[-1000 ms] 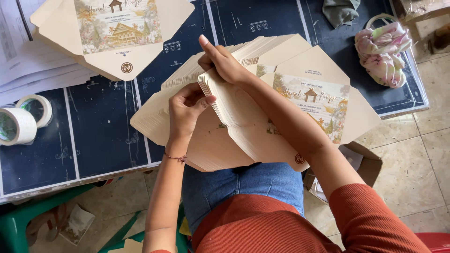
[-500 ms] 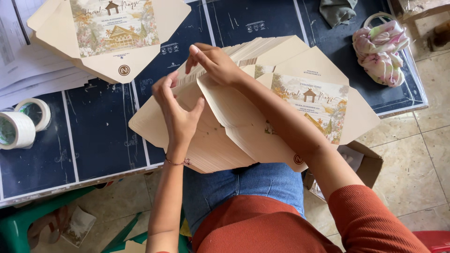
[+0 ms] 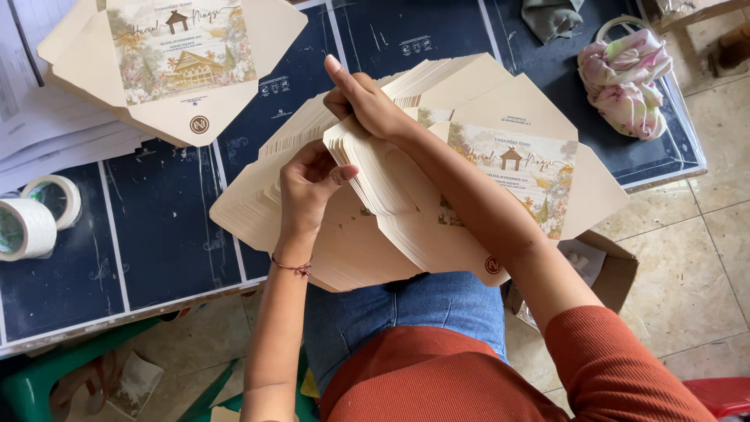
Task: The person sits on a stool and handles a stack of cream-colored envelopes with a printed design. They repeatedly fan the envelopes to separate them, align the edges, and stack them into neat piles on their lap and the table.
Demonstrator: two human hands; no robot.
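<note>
A thick stack of cream die-cut envelope sheets [image 3: 500, 180], printed with a house and flowers, rests on the dark table edge and over my lap. My left hand [image 3: 308, 187] grips the stack's left part, thumb pressed against the lifted sheets' edge. My right hand [image 3: 367, 101] reaches across from the right and pinches the top edge of a raised, bent bundle of sheets, with the index finger pointing up. The bundle fans apart from the lower sheets [image 3: 258, 199].
A second stack of printed envelope sheets [image 3: 180, 66] lies at the top left on the dark table [image 3: 156, 242]. Two tape rolls [image 3: 35, 215] sit at the left edge. A floral cloth bundle [image 3: 629, 78] is at the top right. A cardboard box [image 3: 609, 273] stands on the tiled floor.
My left hand slid from the stack's top edge down to its left side. The right hand lifted and bent the upper bundle more, which fanned the sheets wider.
</note>
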